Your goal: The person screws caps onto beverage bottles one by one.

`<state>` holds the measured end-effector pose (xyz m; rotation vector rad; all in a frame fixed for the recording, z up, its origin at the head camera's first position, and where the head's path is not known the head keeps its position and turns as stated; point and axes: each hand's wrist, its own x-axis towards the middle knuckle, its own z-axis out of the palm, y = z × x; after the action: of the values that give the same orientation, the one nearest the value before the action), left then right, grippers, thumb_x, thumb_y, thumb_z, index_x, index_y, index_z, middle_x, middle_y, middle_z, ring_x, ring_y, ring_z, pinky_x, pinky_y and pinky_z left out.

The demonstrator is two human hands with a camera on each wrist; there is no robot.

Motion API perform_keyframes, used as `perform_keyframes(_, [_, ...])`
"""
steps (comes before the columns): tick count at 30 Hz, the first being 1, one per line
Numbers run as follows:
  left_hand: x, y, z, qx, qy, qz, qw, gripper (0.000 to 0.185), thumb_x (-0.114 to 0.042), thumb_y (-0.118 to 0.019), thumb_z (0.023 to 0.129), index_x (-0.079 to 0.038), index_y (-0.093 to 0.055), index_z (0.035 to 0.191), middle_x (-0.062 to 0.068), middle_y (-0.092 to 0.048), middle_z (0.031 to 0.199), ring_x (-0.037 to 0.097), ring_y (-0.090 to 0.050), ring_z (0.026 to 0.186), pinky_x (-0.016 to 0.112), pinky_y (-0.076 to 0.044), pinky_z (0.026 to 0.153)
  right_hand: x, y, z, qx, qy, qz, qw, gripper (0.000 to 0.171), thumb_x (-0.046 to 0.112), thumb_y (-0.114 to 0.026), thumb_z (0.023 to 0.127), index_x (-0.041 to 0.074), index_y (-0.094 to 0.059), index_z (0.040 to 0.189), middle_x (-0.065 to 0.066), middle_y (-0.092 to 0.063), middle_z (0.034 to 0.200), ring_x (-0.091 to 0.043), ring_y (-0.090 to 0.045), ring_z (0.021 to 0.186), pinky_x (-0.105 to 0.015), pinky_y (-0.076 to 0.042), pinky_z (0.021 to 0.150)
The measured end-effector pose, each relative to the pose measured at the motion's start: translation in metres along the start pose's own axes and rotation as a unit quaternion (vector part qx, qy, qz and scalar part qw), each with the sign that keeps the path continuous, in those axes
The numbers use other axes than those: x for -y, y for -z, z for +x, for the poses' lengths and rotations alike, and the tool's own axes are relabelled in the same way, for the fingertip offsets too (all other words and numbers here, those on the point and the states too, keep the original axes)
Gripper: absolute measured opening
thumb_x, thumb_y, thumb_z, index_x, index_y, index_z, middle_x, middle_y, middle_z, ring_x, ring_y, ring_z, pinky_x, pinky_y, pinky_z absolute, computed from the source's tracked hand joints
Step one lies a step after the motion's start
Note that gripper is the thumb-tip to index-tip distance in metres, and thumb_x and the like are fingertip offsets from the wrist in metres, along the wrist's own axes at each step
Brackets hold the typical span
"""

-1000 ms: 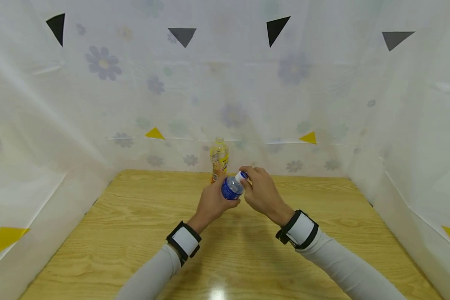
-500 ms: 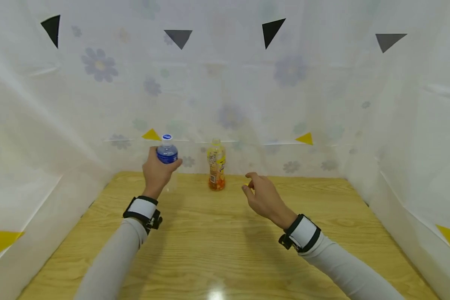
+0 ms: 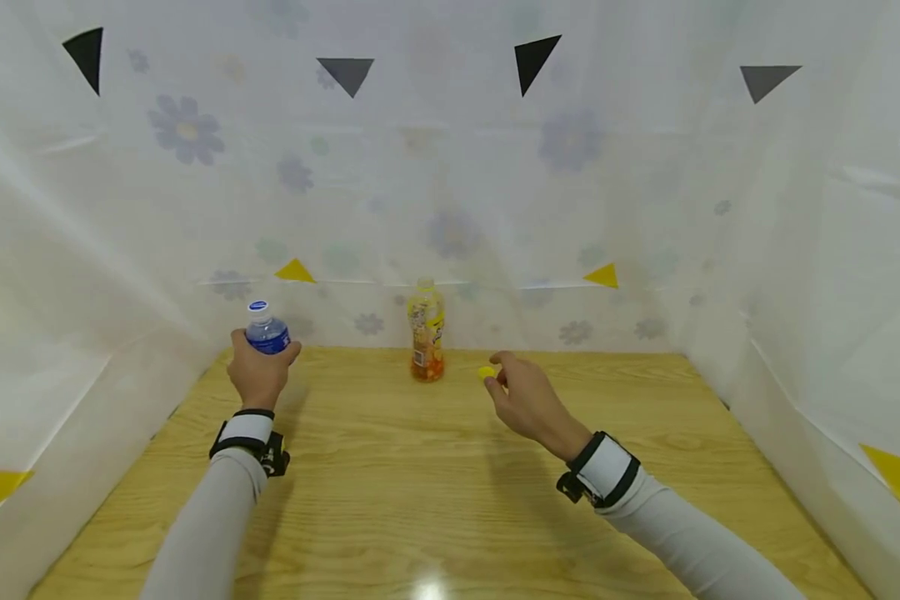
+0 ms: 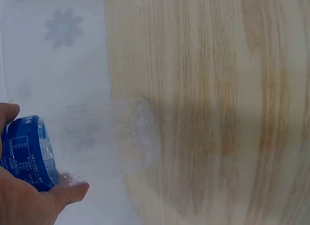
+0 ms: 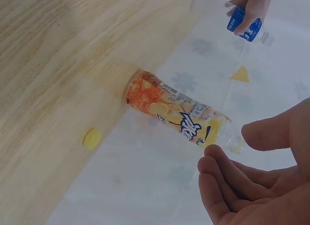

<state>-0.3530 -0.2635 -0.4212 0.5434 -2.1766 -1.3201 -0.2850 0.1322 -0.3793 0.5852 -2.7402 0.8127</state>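
Two hands well apart: left hand [image 3: 258,377] fingers round water bottle [image 3: 267,334] near table's [image 3: 450,500] left edge, right hand [image 3: 527,402] fingers loose.

Water bottle [image 3: 267,333] held by left hand [image 3: 258,375] at table [image 3: 435,492] far-left edge. Juice bottle [image 3: 427,332] stood at far centre. Cap [image 3: 486,372] laid right of it, just before right hand [image 3: 528,400].
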Motion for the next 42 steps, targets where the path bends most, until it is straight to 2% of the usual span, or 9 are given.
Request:
perform_keyframes(12, [-0.003, 0.000, -0.004, 0.006, -0.002, -0.007, 1.0000, 0.087, -0.031, -0.080, 0.086, -0.007, -0.030, 0.153, 0.027, -0.050, 0.146, 0.048, -0.050, 0.133, 0.061, -0.043, 0.106, -0.002, -0.002, 0.001, 0.017, -0.011, 0.004, 1.000, 0.034, 0.019, -0.056, 0.104, -0.002, -0.059, 0.130, -0.011, -0.070, 0.096, -0.021, -0.065, 0.078, -0.040, -0.055, 0.072])
perform_keyframes(16, [-0.003, -0.001, -0.006, 0.012, 0.004, -0.006, 0.9999, 0.092, -0.036, -0.082, 0.085, -0.007, -0.028, 0.154, 0.027, -0.048, 0.147, 0.047, -0.048, 0.135, 0.060, -0.042, 0.108, -0.003, -0.004, 0.001, 0.029, -0.020, 0.001, 0.999, 0.034, 0.019, -0.057, 0.103, -0.001, -0.060, 0.130, -0.011, -0.070, 0.097, -0.021, -0.065, 0.081, -0.039, -0.055, 0.073])
perform_keyframes(21, [-0.001, 0.002, -0.005, 0.043, 0.016, 0.012, 0.9989, 0.105, -0.052, -0.078, 0.085, -0.009, -0.015, 0.157, 0.031, -0.043, 0.150, 0.050, -0.044, 0.136, 0.061, -0.039, 0.110, -0.004, -0.004, -0.001, 0.037, -0.024, -0.008, 0.999, 0.029, 0.018, -0.057, 0.103, -0.001, -0.063, 0.125, -0.013, -0.070, 0.102, -0.026, -0.066, 0.088, -0.041, -0.055, 0.074])
perform_keyframes(25, [-0.007, 0.012, -0.002, 0.037, 0.003, 0.028, 0.9989, 0.108, -0.059, -0.070, 0.088, -0.009, -0.006, 0.159, 0.037, -0.039, 0.149, 0.057, -0.043, 0.134, 0.066, -0.037, 0.108, -0.006, -0.006, -0.002, 0.053, -0.029, -0.023, 0.998, 0.027, 0.016, -0.059, 0.102, -0.002, -0.064, 0.121, -0.014, -0.069, 0.103, -0.027, -0.066, 0.089, -0.042, -0.054, 0.076])
perform_keyframes(30, [-0.035, 0.035, 0.010, -0.042, -0.057, 0.031, 0.9970, 0.093, -0.059, -0.059, 0.093, -0.005, -0.016, 0.156, 0.038, -0.044, 0.143, 0.060, -0.043, 0.125, 0.068, -0.036, 0.104, -0.010, -0.009, -0.001, 0.084, -0.040, -0.027, 0.995, 0.027, 0.016, -0.058, 0.102, -0.003, -0.064, 0.121, -0.013, -0.067, 0.102, -0.025, -0.065, 0.089, -0.042, -0.054, 0.076])
perform_keyframes(34, [-0.075, 0.049, 0.024, -0.102, -0.135, 0.020, 0.9853, 0.081, -0.055, -0.057, 0.095, -0.005, -0.028, 0.151, 0.030, -0.045, 0.148, 0.054, -0.038, 0.135, 0.065, -0.032, 0.111, -0.010, -0.009, -0.002, 0.087, -0.042, -0.022, 0.995, 0.028, 0.015, -0.057, 0.102, -0.003, -0.063, 0.122, -0.014, -0.067, 0.102, -0.025, -0.065, 0.087, -0.041, -0.054, 0.074])
perform_keyframes(36, [-0.097, 0.049, 0.026, -0.111, -0.178, 0.010, 0.9777, 0.078, -0.053, -0.058, 0.095, -0.005, -0.032, 0.150, 0.025, -0.045, 0.150, 0.052, -0.034, 0.141, 0.063, -0.026, 0.117, -0.010, -0.008, -0.002, 0.086, -0.044, -0.021, 0.995, 0.028, 0.015, -0.057, 0.102, -0.003, -0.063, 0.122, -0.014, -0.067, 0.102, -0.025, -0.065, 0.087, -0.041, -0.054, 0.073])
perform_keyframes(38, [-0.117, 0.044, 0.025, -0.112, -0.222, 0.001, 0.9686, 0.075, -0.051, -0.060, 0.095, -0.005, -0.036, 0.150, 0.022, -0.046, 0.151, 0.053, -0.038, 0.141, 0.061, -0.018, 0.122, -0.010, -0.009, -0.002, 0.087, -0.048, -0.019, 0.995, 0.028, 0.016, -0.057, 0.103, -0.003, -0.063, 0.122, -0.014, -0.067, 0.102, -0.024, -0.065, 0.087, -0.041, -0.054, 0.074])
perform_keyframes(42, [-0.150, 0.016, 0.014, -0.075, -0.281, -0.004, 0.9566, 0.074, -0.048, -0.062, 0.095, -0.008, -0.039, 0.152, 0.019, -0.045, 0.155, 0.050, -0.045, 0.138, 0.059, -0.013, 0.124, -0.009, -0.009, -0.003, 0.094, -0.051, -0.014, 0.994, 0.028, 0.017, -0.057, 0.103, -0.002, -0.063, 0.122, -0.013, -0.067, 0.102, -0.025, -0.065, 0.088, -0.041, -0.054, 0.075])
